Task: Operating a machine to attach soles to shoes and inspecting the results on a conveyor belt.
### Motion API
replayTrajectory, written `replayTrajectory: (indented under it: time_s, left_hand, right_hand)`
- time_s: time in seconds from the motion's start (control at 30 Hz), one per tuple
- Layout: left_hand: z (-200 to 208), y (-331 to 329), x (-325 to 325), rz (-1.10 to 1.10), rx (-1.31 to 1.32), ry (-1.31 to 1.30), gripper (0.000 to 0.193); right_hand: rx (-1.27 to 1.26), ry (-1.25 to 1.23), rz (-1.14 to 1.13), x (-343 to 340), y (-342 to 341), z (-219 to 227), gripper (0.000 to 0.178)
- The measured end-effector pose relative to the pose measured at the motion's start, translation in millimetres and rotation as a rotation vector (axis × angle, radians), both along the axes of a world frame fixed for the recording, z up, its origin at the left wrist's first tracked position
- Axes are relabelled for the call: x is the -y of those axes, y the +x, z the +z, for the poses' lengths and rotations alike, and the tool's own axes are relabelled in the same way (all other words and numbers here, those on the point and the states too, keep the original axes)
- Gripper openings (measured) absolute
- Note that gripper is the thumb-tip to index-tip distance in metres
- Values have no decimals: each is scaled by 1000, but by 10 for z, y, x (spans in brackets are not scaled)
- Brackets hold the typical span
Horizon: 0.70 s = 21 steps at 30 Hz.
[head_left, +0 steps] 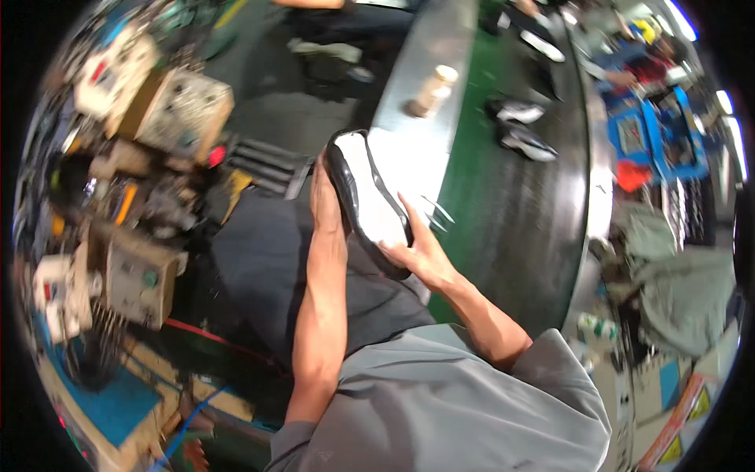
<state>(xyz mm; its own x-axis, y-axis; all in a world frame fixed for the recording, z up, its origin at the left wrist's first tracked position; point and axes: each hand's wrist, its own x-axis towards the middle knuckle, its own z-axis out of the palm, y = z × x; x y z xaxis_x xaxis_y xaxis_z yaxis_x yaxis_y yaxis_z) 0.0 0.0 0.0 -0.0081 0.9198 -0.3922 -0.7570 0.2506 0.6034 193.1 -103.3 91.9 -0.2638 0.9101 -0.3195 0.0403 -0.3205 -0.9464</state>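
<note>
Both hands hold a shoe point(368, 185) in front of my body, its white underside turned up and its black edge showing around it. My left hand point(324, 193) is wrapped along the shoe's left side, its fingers mostly hidden beneath. At the lower right end, my right hand point(425, 253) grips the shoe, thumb and fingers lying against the edge and the white face. Just beyond the right hand, a thin, pale metal tool with two prongs point(439, 214) lies near the bench edge; its kind is unclear.
A metal bench point(464, 39) runs ahead, carrying a jar with pale contents point(436, 86). Beside it, a dark conveyor belt point(543, 212) bears several black-and-white shoes point(525, 141). Machines with control boxes point(185, 114) stand at left. Other people work at the far right, near a blue crate point(657, 138).
</note>
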Motion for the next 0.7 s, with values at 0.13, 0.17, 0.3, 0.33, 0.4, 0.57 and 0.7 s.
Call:
replayTrajectory:
  time_s: [0.13, 0.17, 0.3, 0.33, 0.4, 0.57, 0.7]
  left_hand:
    - [81, -838, 240, 191, -169, 20, 60]
    - [316, -893, 485, 276, -248, -11, 61]
    - [698, -1451, 999, 529, -868, 54, 51]
    - [667, -1508, 1148, 557, -936, 13, 49]
    - [593, -1590, 1426, 570, -952, -61, 49]
    - [509, -1719, 1930, 406, -987, -194, 52]
    - [491, -1989, 2062, 374, -1232, 53, 50]
  right_hand:
    - [-202, -87, 105, -210, -866, -39, 102]
    - [-159, -61, 102, -43, -954, -25, 104]
    - [158, 126, 418, -14, -1470, -135, 110]
    - [159, 123, 464, 47, -1525, -169, 110]
    - [131, 105, 522, 152, -1567, -263, 107]
    - [170, 94, 637, 229, -1485, -371, 107]
    - [207, 64, 753, 192, -1508, -252, 108]
